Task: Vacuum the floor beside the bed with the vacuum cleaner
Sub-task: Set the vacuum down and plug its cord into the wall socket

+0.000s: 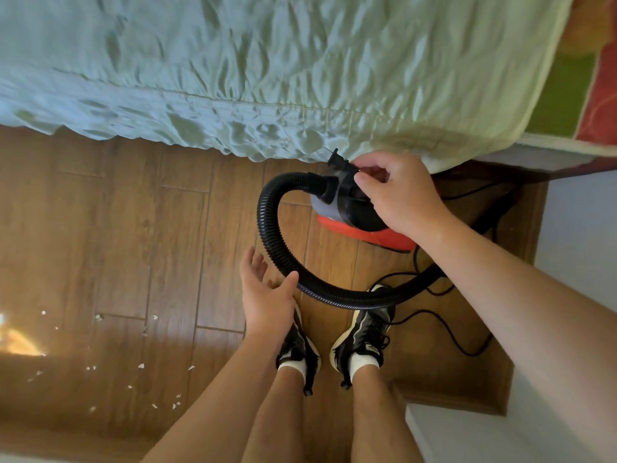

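Note:
A small vacuum cleaner [350, 212] with a grey and black top and a red base stands on the wooden floor [133, 228] at the bed's edge. My right hand [400, 192] is closed over the handle on its top. Its black ribbed hose [277, 242] curves left and down, then runs right across my shoes. My left hand [267, 295] is open, its thumb touching the hose. The bed [267, 61] with a pale green wrinkled cover fills the top of the view. Several small white scraps [140, 365] lie on the floor at the lower left.
A black power cord [460, 342] loops on the floor to the right of my black shoes [364, 332]. A white wall or cabinet [467, 436] stands at the lower right. A red and green patterned cloth [587, 95] shows at the top right. Sunlight glares at the left edge.

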`<state>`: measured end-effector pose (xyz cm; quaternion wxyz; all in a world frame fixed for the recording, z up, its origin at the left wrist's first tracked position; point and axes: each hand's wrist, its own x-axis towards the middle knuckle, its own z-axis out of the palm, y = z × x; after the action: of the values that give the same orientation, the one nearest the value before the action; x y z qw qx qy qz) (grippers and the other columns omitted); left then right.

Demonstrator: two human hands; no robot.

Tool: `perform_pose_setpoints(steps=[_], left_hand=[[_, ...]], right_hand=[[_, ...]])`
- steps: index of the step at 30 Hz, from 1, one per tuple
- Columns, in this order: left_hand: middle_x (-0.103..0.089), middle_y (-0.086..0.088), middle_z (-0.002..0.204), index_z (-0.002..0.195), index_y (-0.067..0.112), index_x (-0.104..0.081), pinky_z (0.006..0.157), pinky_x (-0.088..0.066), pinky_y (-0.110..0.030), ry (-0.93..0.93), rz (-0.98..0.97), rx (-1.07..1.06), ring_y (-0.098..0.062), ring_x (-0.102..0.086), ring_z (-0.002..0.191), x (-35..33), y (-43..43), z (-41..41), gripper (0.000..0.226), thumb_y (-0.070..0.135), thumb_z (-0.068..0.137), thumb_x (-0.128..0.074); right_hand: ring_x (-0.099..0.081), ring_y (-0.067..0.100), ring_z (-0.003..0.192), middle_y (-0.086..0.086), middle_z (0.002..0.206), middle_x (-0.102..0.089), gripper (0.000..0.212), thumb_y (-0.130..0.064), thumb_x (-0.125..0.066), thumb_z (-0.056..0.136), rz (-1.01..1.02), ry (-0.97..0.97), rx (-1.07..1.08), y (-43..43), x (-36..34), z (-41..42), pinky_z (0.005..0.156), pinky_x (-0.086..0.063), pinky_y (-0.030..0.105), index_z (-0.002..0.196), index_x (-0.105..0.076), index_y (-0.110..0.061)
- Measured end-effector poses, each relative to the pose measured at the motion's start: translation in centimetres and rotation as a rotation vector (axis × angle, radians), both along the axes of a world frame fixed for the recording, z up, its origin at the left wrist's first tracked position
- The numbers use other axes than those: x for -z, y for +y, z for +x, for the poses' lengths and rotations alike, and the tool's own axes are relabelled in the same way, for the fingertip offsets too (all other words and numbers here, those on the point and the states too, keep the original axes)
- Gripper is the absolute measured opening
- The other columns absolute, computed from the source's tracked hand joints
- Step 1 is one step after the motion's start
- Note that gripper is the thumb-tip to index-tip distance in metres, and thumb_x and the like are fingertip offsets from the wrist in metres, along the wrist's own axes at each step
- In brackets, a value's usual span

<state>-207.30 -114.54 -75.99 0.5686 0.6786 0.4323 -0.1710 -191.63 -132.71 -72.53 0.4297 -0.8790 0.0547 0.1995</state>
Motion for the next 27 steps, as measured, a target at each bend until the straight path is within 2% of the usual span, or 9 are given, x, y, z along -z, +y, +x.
perform_pose_setpoints(steps=[2, 4, 7, 12, 15, 19, 21, 24, 27], left_hand=[[-0.04, 0.007, 0.157, 0.156, 0.03, -0.026, 0.101, -0.031, -0.014, -0.029, 0.039, 0.049, -0.008, -0.037, 0.144, -0.9, 0.1, 0.3, 0.082, 0.007, 0.092, -0.072], [-0.041, 0.009, 0.156, 0.154, 0.031, -0.03, 0.111, -0.032, -0.02, -0.059, 0.031, 0.093, -0.008, -0.038, 0.144, -1.8, -0.2, 0.8, 0.081, 0.005, 0.091, -0.073], [-0.047, 0.01, 0.152, 0.153, 0.031, -0.034, 0.118, -0.032, -0.028, -0.104, 0.003, 0.195, -0.006, -0.041, 0.142, -3.3, -1.4, 1.8, 0.079, 0.006, 0.09, -0.073], [-0.05, 0.016, 0.146, 0.148, 0.032, -0.04, 0.12, -0.033, -0.026, -0.219, -0.126, 0.352, 0.003, -0.042, 0.138, -6.3, -3.8, 4.0, 0.069, 0.008, 0.092, -0.072], [-0.051, 0.016, 0.146, 0.147, 0.035, -0.041, 0.12, -0.033, -0.027, -0.282, -0.215, 0.408, 0.003, -0.041, 0.139, -7.9, -5.3, 5.2, 0.067, 0.013, 0.092, -0.072], [-0.056, 0.01, 0.146, 0.148, 0.032, -0.045, 0.119, -0.037, -0.041, -0.327, -0.292, 0.444, -0.006, -0.046, 0.14, -9.1, -7.0, 6.6, 0.063, 0.021, 0.093, -0.072], [-0.062, 0.006, 0.14, 0.144, 0.028, -0.051, 0.113, -0.044, -0.049, -0.355, -0.339, 0.447, -0.015, -0.054, 0.135, -9.4, -7.7, 7.0, 0.057, 0.022, 0.091, -0.071], [-0.07, 0.002, 0.128, 0.136, 0.018, -0.058, 0.109, -0.048, -0.049, -0.388, -0.393, 0.437, -0.017, -0.062, 0.125, -10.0, -8.8, 7.2, 0.045, 0.012, 0.093, -0.068], [-0.073, -0.002, 0.118, 0.127, 0.017, -0.064, 0.103, -0.053, -0.051, -0.392, -0.4, 0.452, -0.021, -0.067, 0.116, -10.1, -9.7, 7.1, 0.035, 0.013, 0.093, -0.066]], right_hand=[[-0.059, 0.0, 0.076, -0.015, 0.086, -0.063, 0.022, -0.01, -0.062, 0.096, 0.028, -0.001, 0.03, 0.3, -1.4, 0.2, 0.079, -0.051, 0.021, 0.115, -0.073, -0.013], [-0.059, 0.002, 0.074, -0.016, 0.083, -0.062, 0.02, -0.01, -0.064, 0.096, 0.058, 0.007, 0.069, 0.6, -2.7, 0.4, 0.084, -0.058, 0.036, 0.112, -0.073, -0.015], [-0.062, 0.01, 0.078, -0.01, 0.082, -0.064, 0.018, -0.009, -0.065, 0.094, 0.1, 0.01, 0.114, 1.1, -4.8, 0.8, 0.084, -0.059, 0.044, 0.104, -0.073, -0.021], [-0.067, 0.017, 0.071, -0.001, 0.08, -0.063, 0.018, -0.003, -0.064, 0.095, 0.242, 0.049, 0.232, 1.7, -8.5, 0.9, 0.066, -0.06, 0.027, 0.098, -0.066, -0.021], [-0.067, 0.014, 0.067, -0.001, 0.08, -0.062, 0.017, -0.003, -0.064, 0.095, 0.308, 0.069, 0.275, 1.8, -10.4, 1.0, 0.069, -0.062, 0.031, 0.099, -0.065, -0.019], [-0.066, 0.011, 0.065, 0.001, 0.08, -0.062, 0.013, -0.002, -0.064, 0.096, 0.369, 0.085, 0.314, 1.6, -12.6, 1.3, 0.069, -0.063, 0.032, 0.104, -0.066, -0.012], [-0.066, 0.012, 0.065, 0.001, 0.077, -0.061, 0.013, -0.001, -0.064, 0.095, 0.408, 0.085, 0.34, 1.5, -13.5, 1.4, 0.069, -0.063, 0.034, 0.102, -0.066, -0.011], [-0.065, 0.012, 0.062, 0.002, 0.076, -0.061, 0.013, 0.001, -0.063, 0.095, 0.449, 0.081, 0.368, 0.9, -14.4, 1.6, 0.068, -0.063, 0.035, 0.099, -0.064, -0.012], [-0.066, 0.012, 0.061, 0.003, 0.078, -0.062, 0.016, 0.001, -0.063, 0.095, 0.469, 0.068, 0.39, 0.0, -14.8, 1.8, 0.067, -0.062, 0.033, 0.097, -0.064, -0.015]])
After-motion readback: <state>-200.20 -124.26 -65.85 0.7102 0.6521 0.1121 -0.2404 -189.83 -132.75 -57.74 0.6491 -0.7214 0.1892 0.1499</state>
